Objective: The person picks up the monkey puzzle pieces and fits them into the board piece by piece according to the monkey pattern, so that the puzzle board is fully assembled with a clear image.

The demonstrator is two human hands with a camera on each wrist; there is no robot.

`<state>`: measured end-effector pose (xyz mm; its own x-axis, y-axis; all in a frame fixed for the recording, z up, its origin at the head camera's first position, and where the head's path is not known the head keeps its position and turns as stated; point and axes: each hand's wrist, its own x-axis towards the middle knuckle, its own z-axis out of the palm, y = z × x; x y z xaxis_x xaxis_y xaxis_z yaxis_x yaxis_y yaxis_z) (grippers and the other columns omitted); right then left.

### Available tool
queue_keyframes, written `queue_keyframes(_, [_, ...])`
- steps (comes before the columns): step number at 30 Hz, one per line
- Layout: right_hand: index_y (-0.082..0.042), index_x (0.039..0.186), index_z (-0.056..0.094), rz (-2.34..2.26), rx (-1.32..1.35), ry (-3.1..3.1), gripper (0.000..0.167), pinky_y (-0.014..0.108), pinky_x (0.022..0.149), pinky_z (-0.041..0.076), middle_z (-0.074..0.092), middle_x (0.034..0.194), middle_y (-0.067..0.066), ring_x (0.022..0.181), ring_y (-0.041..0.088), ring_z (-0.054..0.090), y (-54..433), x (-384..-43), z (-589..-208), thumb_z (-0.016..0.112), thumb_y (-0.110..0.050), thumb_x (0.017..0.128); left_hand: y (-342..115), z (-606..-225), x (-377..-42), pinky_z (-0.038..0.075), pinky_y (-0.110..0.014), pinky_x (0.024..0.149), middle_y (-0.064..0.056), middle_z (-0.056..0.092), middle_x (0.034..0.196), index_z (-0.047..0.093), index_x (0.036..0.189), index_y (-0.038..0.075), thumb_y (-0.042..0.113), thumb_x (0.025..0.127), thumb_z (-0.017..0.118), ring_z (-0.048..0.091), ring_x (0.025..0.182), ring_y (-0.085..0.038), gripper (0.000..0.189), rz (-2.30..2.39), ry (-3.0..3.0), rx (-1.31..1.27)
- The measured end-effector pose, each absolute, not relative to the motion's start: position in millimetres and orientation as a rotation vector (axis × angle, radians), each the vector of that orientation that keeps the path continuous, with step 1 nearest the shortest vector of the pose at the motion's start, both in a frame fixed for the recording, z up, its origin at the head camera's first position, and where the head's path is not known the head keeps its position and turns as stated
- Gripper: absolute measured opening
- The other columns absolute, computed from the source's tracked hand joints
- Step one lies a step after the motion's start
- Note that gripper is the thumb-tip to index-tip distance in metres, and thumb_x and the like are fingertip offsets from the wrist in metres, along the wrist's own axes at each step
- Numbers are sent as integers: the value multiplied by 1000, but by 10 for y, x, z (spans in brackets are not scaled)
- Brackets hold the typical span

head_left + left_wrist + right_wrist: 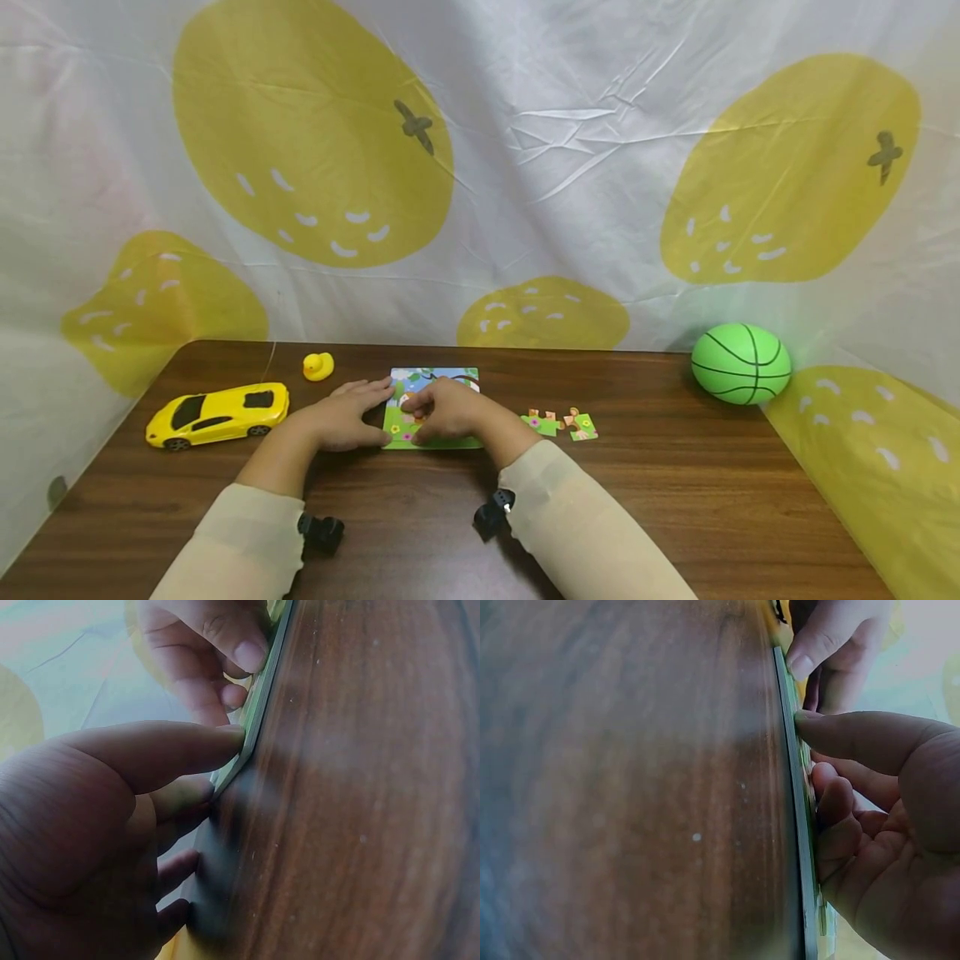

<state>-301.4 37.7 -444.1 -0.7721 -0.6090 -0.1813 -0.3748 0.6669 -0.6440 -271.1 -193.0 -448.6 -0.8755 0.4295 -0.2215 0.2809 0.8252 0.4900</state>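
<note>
A puzzle board with a bright picture of sky, grass and flowers lies flat on the table. My left hand rests at its left side, fingers extended, the thumb touching the lower left corner. In the left wrist view, the thumb lies on the board's edge. My right hand is over the middle of the board, fingers bent, with thumb and fingertips down on its face. From the right wrist view, the hand touches the board; whether it pinches a piece is hidden.
Loose puzzle pieces lie right of the board, partly behind the right forearm. A yellow toy car and a yellow rubber duck stand to the left. A green ball sits at the far right, beside the fruit-print curtain.
</note>
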Motion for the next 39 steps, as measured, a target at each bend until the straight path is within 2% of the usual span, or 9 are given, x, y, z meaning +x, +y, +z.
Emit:
queue_keyframes(5, [-18, 126, 82, -754, -914, 2488, 42, 26, 93, 57, 81, 118, 1, 106, 12, 69, 377, -3022, -4433, 88, -12, 85, -1931, -4472, -2706, 19, -72, 130, -12, 28, 178, 37, 167, 11, 45, 93, 75, 18, 165, -49, 90, 649, 2685, 544])
queue_keyframes(11, [-22, 127, 82, -654, -957, 2487, 40, 26, 94, 54, 75, 118, 3, 105, 9, 64, 374, -3035, -4430, 85, -15, 88, -1918, -4459, -2699, 20, -73, 130, -13, 29, 178, 38, 167, 10, 44, 93, 75, 19, 164, -50, 89, 647, 2690, 555])
queue_keyframes(21, [-20, 126, 82, -659, -961, 2495, 39, 27, 96, 56, 78, 121, 4, 109, 13, 68, 395, -3028, -4399, 84, -15, 88, -1927, -4476, -2707, 19, -71, 131, -13, 28, 178, 37, 167, 10, 46, 92, 76, 19, 164, -49, 92, 660, 2682, 550])
queue_keyframes(24, [-18, 126, 82, -736, -946, 2496, 37, 23, 91, 56, 80, 117, 1, 105, 8, 71, 455, -3023, -4387, 82, -15, 88, -1937, -4486, -2709, 19, -72, 130, -13, 27, 179, 37, 168, 11, 47, 92, 77, 19, 165, -49, 93, 657, 2683, 544])
queue_keyframes(28, [-15, 133, 77, -959, -869, 2439, 38, 24, 78, 59, 80, 114, 2, 95, 7, 72, 625, -2992, -4315, 79, -14, 95, -1943, -4499, -2722, 19, -72, 131, -12, 26, 179, 36, 168, 12, 48, 92, 76, 18, 165, -48, 94, 644, 2685, 532])
queue_keyframes(34, [-13, 139, 73, -1055, -837, 2519, 43, 28, 83, 59, 79, 119, 6, 98, 12, 71, 1055, -2954, -4190, 78, -19, 97, -1931, -4504, -2726, 18, -70, 132, -11, 26, 179, 37, 168, 11, 48, 91, 77, 17, 165, -49, 94, 639, 2686, 528])
queue_keyframes(39, [-12, 136, 74, -1114, -709, 2582, 43, 31, 72, 59, 78, 113, 5, 93, 13, 69, 1472, -2936, -4168, 79, -17, 94, -1923, -4510, -2721, 18, -69, 132, -10, 26, 179, 37, 168, 12, 47, 91, 77, 17, 166, -48, 94, 636, 2691, 520])
